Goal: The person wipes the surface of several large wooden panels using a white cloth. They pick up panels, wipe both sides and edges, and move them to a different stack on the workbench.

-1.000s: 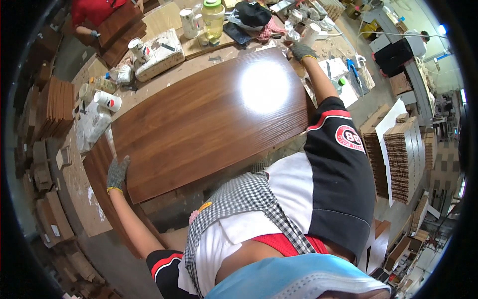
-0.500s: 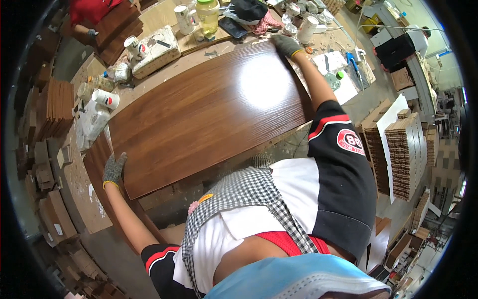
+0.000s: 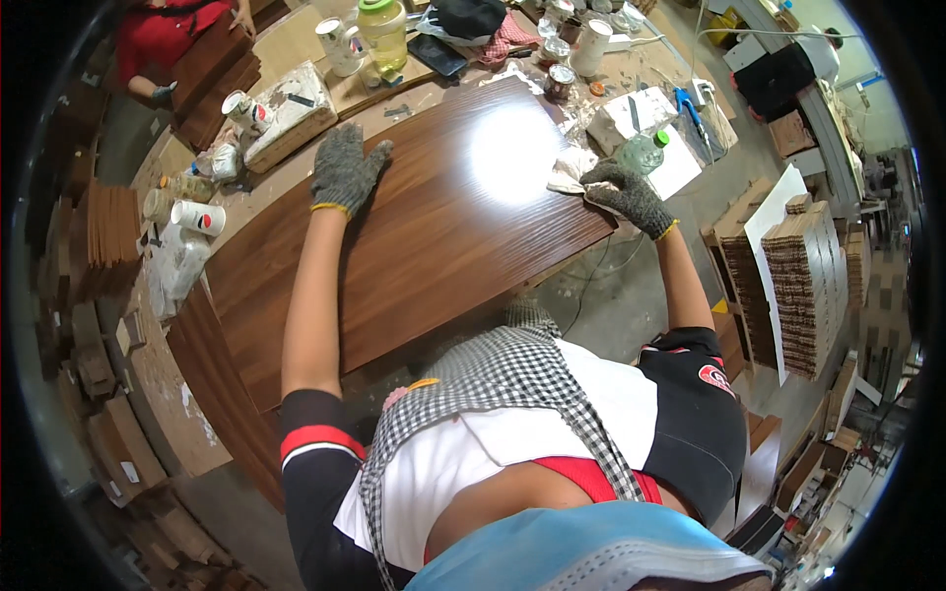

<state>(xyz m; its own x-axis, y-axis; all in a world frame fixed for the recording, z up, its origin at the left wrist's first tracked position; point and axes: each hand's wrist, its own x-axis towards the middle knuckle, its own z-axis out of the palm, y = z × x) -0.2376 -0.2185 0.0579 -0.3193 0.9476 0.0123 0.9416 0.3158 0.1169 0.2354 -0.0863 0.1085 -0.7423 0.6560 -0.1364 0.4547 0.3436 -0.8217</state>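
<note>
A brown wood-grain panel (image 3: pixel 414 256) lies in front of me across the workbench, with a bright light reflected on its right half. My left hand (image 3: pixel 345 169), in a grey knit glove with a yellow cuff, rests flat on the panel's far left part, fingers stretched and thumb apart. At the panel's right end my gloved right hand (image 3: pixel 626 197) is closed on a crumpled white cloth (image 3: pixel 572 169). Just beyond that hand stands a clear bottle with a green cap (image 3: pixel 642 153). Under the left end of the panel lies another brown board (image 3: pixel 222 364).
Along the bench's far side are a paint-smeared white block (image 3: pixel 291 116), a paper cup (image 3: pixel 199 217), a jar of yellowish liquid (image 3: pixel 382 39), a dark phone (image 3: pixel 439 56) and several small cans. A blue air gun (image 3: pixel 690 110) lies at right. A person in red (image 3: pixel 168 39) handles boards at far left.
My left hand has moved from the panel's near left corner to its far edge. My right hand has come down from the far right corner to the right end and now holds a cloth.
</note>
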